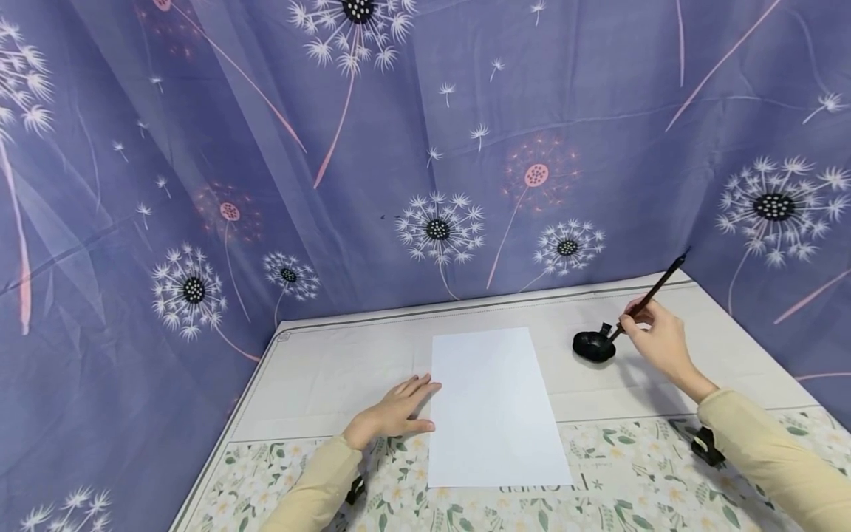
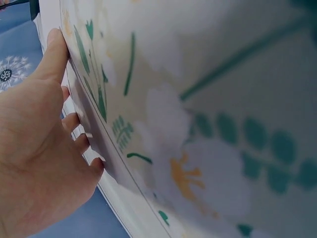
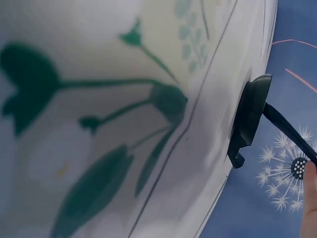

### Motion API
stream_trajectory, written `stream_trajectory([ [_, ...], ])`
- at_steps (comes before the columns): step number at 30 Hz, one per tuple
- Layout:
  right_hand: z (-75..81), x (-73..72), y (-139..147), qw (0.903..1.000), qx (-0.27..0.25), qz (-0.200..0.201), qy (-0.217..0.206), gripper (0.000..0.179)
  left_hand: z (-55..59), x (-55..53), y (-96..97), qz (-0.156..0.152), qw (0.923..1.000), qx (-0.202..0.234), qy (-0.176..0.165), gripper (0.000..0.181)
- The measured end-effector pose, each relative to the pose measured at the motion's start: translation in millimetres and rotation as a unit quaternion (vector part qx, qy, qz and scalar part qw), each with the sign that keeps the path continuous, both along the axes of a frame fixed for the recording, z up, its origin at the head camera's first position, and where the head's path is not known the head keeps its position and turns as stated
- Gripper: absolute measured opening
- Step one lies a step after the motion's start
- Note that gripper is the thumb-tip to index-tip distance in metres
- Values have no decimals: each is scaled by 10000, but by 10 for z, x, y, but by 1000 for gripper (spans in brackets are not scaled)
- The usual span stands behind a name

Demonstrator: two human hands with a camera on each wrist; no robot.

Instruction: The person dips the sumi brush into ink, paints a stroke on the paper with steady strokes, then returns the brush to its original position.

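Brush [image 1: 660, 283] pinched in the right hand [image 1: 660, 341], lower end at the dish [image 1: 594, 348].
The slim, dark shaft slants down-left from the grip to the glossy black, lobed dish, right of the smooth white paper [image 1: 495, 414]; the right hand is nearer the dish. The left hand [image 1: 394, 411], fingers spread, gripping nothing, rests at the paper's left edge over the part-plain, part-floral cloth [image 1: 332, 380].
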State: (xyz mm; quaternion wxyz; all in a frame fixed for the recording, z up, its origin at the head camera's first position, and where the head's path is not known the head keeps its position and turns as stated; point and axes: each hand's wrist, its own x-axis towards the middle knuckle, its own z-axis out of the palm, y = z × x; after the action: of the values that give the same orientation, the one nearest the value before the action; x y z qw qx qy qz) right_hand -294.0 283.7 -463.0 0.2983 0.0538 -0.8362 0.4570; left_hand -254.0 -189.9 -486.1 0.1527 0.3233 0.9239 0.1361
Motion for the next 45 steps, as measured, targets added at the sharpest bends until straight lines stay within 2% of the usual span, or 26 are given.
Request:
stream_trajectory([
  [6, 10, -9, 15, 9999, -56, -120, 45, 12, -1, 2, -5, -52, 10000, 7, -21, 73],
  [11, 20, -27, 11, 10000, -13, 15, 73, 11, 0, -8, -10, -1, 10000, -2, -9, 73],
  [18, 42, -44, 13, 9992, 88, -22, 381, 12, -14, -12, -11, 30, 10000, -12, -81, 73],
  [25, 29, -86, -14, 9989, 112, 276, 364, 15, -22, -20, -15, 18, 10000, -31, -12, 73],
  [29, 35, -97, -14, 9978, 170, 293, 565, 13, -35, -30, -24, 2, 10000, -51, 17, 73],
  [36, 126, -132, 7, 9945, -339, 377, 915, 17, -6, -21, -24, 8, 10000, -16, -1, 73],
  [40, 238, -43, -38, 9927, -783, 479, 780, 18, 19, 2, -18, 10, 10000, -17, -13, 73],
  [45, 182, -70, 20, 9896, -1250, 497, 517, 15, 22, 15, -14, 34, 10000, -3, -29, 72],
])
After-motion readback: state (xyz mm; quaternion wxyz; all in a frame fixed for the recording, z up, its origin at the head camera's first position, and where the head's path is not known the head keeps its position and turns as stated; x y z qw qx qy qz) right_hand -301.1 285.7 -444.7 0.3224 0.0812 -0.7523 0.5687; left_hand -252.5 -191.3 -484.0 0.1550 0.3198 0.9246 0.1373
